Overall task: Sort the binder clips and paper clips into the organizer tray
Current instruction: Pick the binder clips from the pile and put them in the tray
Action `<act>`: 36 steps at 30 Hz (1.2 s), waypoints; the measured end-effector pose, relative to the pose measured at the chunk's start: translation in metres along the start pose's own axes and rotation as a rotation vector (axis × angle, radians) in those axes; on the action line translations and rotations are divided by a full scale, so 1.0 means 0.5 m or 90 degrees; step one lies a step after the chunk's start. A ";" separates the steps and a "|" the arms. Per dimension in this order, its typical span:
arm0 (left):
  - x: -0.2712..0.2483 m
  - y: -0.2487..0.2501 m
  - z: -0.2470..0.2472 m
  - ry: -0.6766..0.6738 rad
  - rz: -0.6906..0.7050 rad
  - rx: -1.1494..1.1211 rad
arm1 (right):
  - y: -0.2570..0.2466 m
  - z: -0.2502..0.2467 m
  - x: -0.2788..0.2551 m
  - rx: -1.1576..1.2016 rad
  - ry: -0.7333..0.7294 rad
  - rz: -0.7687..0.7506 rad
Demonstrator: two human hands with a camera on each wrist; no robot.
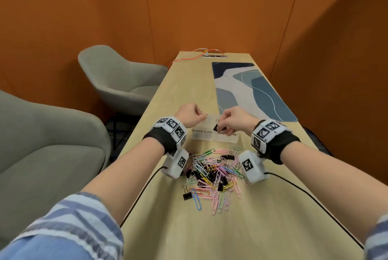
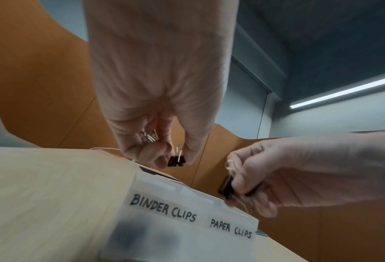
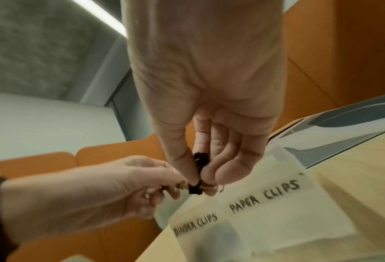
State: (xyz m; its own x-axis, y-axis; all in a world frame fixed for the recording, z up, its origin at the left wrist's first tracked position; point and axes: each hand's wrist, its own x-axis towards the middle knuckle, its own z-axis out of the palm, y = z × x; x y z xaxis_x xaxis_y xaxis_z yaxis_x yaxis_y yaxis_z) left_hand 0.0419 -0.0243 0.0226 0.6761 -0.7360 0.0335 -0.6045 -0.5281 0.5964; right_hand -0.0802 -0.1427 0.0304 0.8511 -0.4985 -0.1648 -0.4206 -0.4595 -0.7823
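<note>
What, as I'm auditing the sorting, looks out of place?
The right hand pinches a black metal binder clip above the PAPER CLIPS section of the translucent plastic organizer tray, the wrong section for it.

Two grey armchairs (image 1: 117, 79); blue patterned mat (image 1: 252, 89); orange cable (image 1: 189, 56).

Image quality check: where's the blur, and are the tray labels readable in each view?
Head: sharp, wide-angle bend at edges, right hand covers part of the second label. Left wrist: organizer tray smeared low, both labels legible. Right wrist: soft overall, labels readable but blurred.
</note>
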 end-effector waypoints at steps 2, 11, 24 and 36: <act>0.017 0.005 0.005 -0.026 -0.019 -0.009 | -0.013 -0.010 0.016 0.045 0.026 0.027; 0.028 -0.009 0.007 -0.082 -0.081 -0.142 | -0.054 0.048 0.076 -0.073 0.143 0.017; -0.124 -0.074 -0.037 -0.206 -0.003 0.203 | -0.032 0.115 -0.016 -0.365 -0.144 -0.203; -0.147 -0.086 -0.008 -0.203 -0.016 0.277 | -0.039 0.201 -0.016 -0.509 -0.105 -0.151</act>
State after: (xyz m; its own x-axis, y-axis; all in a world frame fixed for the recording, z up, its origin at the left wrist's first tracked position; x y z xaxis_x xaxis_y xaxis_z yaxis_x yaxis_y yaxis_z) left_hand 0.0200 0.0542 -0.0024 0.5715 -0.7777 -0.2619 -0.7546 -0.6235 0.2045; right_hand -0.0472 -0.0558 -0.0135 0.9534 -0.2386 -0.1845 -0.2684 -0.9502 -0.1582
